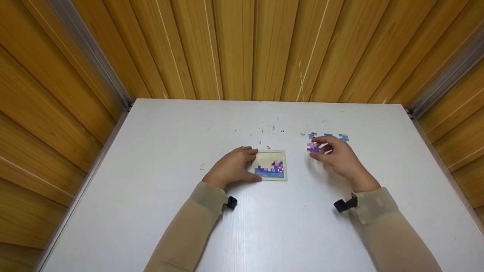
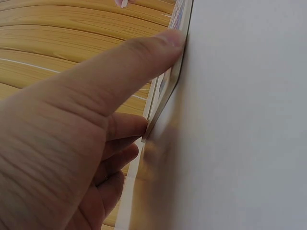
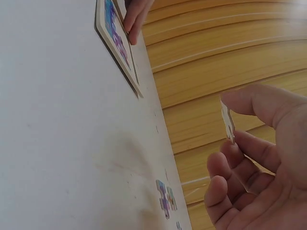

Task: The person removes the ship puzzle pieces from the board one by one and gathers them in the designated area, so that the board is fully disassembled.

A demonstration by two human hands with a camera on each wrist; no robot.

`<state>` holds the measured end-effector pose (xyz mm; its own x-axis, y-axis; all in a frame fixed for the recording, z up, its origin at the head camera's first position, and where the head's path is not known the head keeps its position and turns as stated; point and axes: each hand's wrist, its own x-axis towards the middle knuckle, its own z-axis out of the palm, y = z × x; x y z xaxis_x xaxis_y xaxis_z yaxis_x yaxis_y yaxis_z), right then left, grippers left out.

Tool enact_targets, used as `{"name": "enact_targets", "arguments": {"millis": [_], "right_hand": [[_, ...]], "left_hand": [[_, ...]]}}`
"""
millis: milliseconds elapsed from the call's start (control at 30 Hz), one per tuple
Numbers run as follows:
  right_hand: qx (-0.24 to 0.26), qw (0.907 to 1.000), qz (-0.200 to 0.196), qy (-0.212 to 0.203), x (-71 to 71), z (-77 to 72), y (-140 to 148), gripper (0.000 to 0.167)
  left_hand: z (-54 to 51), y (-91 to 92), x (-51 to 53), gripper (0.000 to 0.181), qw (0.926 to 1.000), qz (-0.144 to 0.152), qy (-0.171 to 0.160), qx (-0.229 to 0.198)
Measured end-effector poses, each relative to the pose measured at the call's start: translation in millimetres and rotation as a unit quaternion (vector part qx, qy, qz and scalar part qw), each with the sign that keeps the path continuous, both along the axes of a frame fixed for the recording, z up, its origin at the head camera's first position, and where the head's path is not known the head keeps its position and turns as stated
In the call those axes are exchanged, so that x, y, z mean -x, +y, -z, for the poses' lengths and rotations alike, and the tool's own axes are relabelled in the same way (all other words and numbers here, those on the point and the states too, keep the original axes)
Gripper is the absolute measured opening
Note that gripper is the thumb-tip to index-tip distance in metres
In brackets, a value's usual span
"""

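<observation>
A small jigsaw puzzle board (image 1: 269,156) with a pale raised rim lies on the white table, its lower part filled with blue and purple pieces and its upper part bare. My left hand (image 1: 236,166) grips the board's left side, thumb at the near edge and fingers at the far corner. Off to the right, my right hand (image 1: 338,156) pinches a pink and purple puzzle piece (image 1: 313,146) between thumb and fingers. In the right wrist view that piece (image 3: 227,120) is seen edge-on, held above the table.
Several loose puzzle pieces (image 1: 343,137) lie just beyond my right hand, partly hidden by it. Small dark marks (image 1: 273,128) dot the white table (image 1: 181,128) behind the board. Yellow wood-patterned panels (image 1: 234,49) wall in the table's back and sides.
</observation>
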<state>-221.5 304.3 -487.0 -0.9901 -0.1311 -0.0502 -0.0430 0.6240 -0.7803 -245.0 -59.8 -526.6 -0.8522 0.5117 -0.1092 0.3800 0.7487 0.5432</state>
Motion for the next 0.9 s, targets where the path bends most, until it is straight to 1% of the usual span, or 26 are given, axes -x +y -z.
{"name": "enact_targets", "arguments": {"millis": [133,300,467,600,667,733,900], "right_hand": [[-0.001,0.9996,0.011,0.025,1.2,0.9,11,0.060],[-0.018,0.9988,0.023,0.039,5.0,4.2,23,0.060],[-0.028,0.9980,0.047,0.033,10.1,10.8,36,0.059],[-0.041,0.9962,0.076,0.006,12.7,17.4,44,0.057],[-0.047,0.9951,0.086,0.001,13.8,20.1,46,0.054],[-0.052,0.9946,0.090,0.000,14.9,23.9,49,0.052],[-0.068,0.9936,0.089,0.015,15.8,30.1,52,0.048]], "left_hand": [[-1.1,-0.3,0.1,0.088,1.0000,0.005,0.005,0.005],[-0.7,-0.5,0.6,0.085,0.9997,0.013,0.019,0.003],[-0.3,-0.1,1.1,0.085,0.9998,0.011,0.019,0.002],[-0.6,0.4,1.0,0.086,0.9999,0.005,0.013,0.004],[-1.0,0.4,0.9,0.086,0.9999,0.003,0.011,0.006],[-1.0,0.2,1.0,0.086,0.9999,0.004,0.011,0.008],[0.3,-0.1,1.7,0.088,0.9998,0.008,0.013,0.010]]}}
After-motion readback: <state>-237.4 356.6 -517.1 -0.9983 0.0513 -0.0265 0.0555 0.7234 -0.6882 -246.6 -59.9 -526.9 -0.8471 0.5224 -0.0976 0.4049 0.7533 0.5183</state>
